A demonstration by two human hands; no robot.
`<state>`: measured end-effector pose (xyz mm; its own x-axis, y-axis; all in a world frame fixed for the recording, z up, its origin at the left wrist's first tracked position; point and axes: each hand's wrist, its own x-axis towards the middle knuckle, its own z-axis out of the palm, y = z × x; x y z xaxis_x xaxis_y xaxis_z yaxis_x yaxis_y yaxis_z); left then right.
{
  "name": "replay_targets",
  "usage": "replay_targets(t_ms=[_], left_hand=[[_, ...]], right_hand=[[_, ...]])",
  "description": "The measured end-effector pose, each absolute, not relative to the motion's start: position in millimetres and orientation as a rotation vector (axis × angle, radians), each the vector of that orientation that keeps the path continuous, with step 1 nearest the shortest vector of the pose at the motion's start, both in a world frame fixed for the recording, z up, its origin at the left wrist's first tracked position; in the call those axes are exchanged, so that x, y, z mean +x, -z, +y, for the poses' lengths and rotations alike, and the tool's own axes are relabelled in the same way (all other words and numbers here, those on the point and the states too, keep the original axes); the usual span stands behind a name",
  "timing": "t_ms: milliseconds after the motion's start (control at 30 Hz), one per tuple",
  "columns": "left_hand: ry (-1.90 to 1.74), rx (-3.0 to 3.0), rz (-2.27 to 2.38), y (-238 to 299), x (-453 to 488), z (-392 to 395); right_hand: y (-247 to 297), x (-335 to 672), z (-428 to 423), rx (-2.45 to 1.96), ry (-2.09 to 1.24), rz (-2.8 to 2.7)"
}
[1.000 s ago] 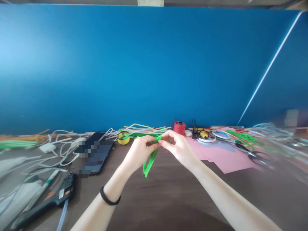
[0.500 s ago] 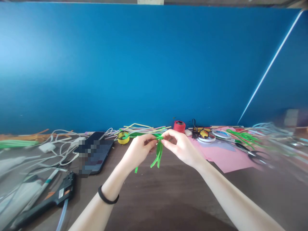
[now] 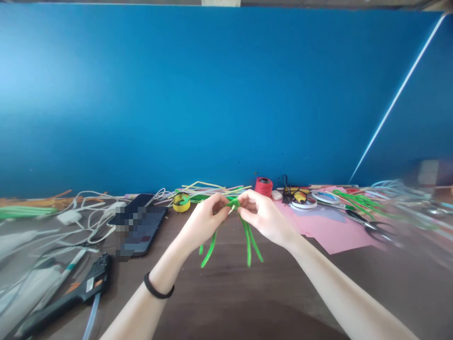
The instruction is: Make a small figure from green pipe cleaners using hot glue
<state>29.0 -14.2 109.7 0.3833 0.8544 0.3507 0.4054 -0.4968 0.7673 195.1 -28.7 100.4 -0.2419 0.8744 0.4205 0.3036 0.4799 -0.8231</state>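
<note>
Several bright green pipe cleaners (image 3: 248,241) are gathered in the air above the table, with their ends hanging down on both sides. My left hand (image 3: 208,215), closed in a pinch, grips them from the left at their upper middle. From the right, my right hand (image 3: 260,212) pinches the same bunch, its fingers close to the left ones. A small pale tip shows between the fingertips; I cannot tell what it belongs to. The fingers hide part of the gathered middle.
A glue gun (image 3: 94,281) and a dark tablet (image 3: 146,236) lie left, near white cables (image 3: 92,222). Yellow tape (image 3: 181,203) and a red roll (image 3: 264,186) stand at the back. Right are pink paper (image 3: 339,236), scissors (image 3: 377,226) and more green pipe cleaners (image 3: 359,203).
The green ends hung bunched together below my fingers; now they are spread apart to left and right. Both hands stay in nearly the same place, still pinching.
</note>
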Motion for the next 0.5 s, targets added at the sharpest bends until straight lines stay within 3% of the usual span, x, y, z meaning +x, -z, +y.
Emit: replay_targets(t_ms=[500], left_hand=[[-1.064, 1.962, 1.059, -110.6, 30.4, -13.9]], right_hand=[[-102.7, 197.8, -28.2, -0.939, -0.858, -1.739]])
